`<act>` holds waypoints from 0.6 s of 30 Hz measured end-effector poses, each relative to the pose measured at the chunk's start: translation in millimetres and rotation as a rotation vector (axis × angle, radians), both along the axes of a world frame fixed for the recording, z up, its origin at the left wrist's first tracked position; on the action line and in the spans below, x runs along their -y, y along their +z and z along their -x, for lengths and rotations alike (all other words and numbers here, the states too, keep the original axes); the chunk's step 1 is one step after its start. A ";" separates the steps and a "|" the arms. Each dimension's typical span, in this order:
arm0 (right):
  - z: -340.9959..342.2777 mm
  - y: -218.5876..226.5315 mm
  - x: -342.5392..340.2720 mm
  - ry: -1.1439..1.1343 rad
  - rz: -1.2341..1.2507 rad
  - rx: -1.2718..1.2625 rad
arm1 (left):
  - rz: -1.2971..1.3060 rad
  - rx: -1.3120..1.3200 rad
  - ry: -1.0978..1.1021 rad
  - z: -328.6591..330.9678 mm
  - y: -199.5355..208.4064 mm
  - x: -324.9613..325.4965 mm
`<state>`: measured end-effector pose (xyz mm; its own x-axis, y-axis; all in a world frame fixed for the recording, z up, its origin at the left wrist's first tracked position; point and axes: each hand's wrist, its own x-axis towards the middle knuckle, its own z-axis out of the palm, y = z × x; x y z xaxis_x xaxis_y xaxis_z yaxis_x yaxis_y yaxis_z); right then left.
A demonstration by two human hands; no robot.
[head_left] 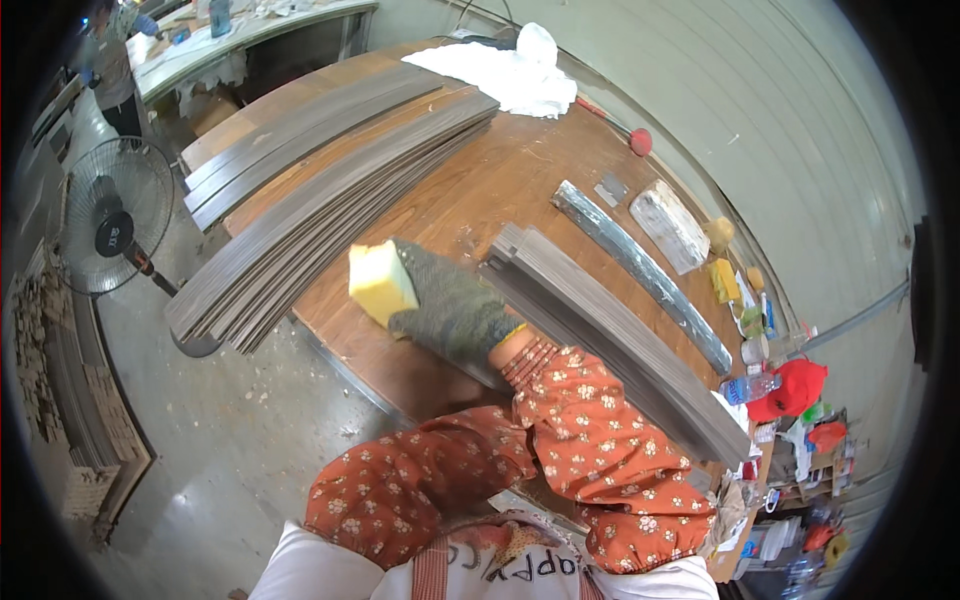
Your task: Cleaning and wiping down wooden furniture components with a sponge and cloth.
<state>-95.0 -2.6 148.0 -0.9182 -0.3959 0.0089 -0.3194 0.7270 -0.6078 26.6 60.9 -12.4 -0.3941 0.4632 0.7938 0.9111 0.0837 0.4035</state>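
My right hand (455, 305), in a dark grey-green work glove, is closed round a pale yellow sponge block (382, 283) over the near part of the brown wooden table (345, 335). The left arm (420, 475), in an orange flowered sleeve, crosses beneath the right forearm, and my left hand is hidden behind it. Right of the glove lies a stack of grey wood-grain strips (610, 330). To its left, a fanned pile of similar long strips (330, 190) reaches past the table's left edge.
More grey strips (310, 130) lie at the far left. A metallic-looking bar (645, 275), a whitish block (668, 225) and yellow sponge pieces (723, 280) line the right side. White cloth (510, 75) sits at the back. A standing fan (115, 230) is on the left, and a person (115, 75) stands beyond.
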 end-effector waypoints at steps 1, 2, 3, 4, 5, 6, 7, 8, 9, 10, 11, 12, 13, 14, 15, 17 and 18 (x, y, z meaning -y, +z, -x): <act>6.8 -0.9 2.0 0.012 -0.001 0.010 | 0.001 0.013 0.005 -0.7 0.3 6.9; 15.6 -2.0 2.3 -0.007 -0.181 -0.134 | 0.001 0.024 0.006 -1.0 1.6 12.0; 23.4 -3.6 0.4 -0.030 -0.360 -0.279 | 0.002 0.034 0.003 6.5 3.5 13.2; 29.1 0.9 0.7 -0.007 -0.324 -0.375 | 0.001 0.040 -0.007 13.5 5.6 16.3; 26.7 4.2 0.6 -0.014 -0.328 -0.372 | 0.000 0.044 -0.022 19.2 7.8 19.1; 21.0 8.9 -0.2 -0.043 -0.152 -0.286 | 0.000 0.047 -0.040 23.8 10.5 21.7; 15.6 14.6 0.3 -0.063 0.031 -0.195 | 0.006 0.055 -0.050 26.1 11.5 22.8; 20.1 -1.3 -2.6 -0.009 0.059 -0.198 | 0.012 0.061 -0.062 27.5 12.8 23.6; 20.0 -5.2 -3.3 -0.019 0.064 -0.196 | 0.020 0.067 -0.078 28.1 14.4 23.9; 19.3 -3.9 -6.5 -0.074 -0.070 -0.189 | 0.019 0.061 -0.115 28.7 18.0 22.3; 17.0 -1.9 -13.1 -0.132 -0.203 -0.177 | 0.020 0.055 -0.155 28.6 21.9 19.9; 13.5 -2.4 -23.8 -0.125 -0.195 -0.300 | 0.020 0.049 -0.197 27.9 25.9 16.3; 5.4 5.3 -34.7 -0.165 -0.207 -0.303 | 0.018 0.044 -0.244 25.1 30.9 12.6; -1.4 12.1 -39.1 -0.193 -0.108 -0.461 | 0.040 0.050 -0.262 26.5 29.2 17.5; -10.1 21.1 -44.9 -0.224 -0.011 -0.619 | 0.061 0.055 -0.281 28.1 28.0 21.7; -44.0 59.6 -56.6 -0.413 0.301 -0.343 | 0.088 0.061 -0.300 28.6 38.2 20.1; -74.2 68.5 -78.5 -0.541 0.388 -0.406 | 0.079 0.056 -0.344 19.9 44.8 9.9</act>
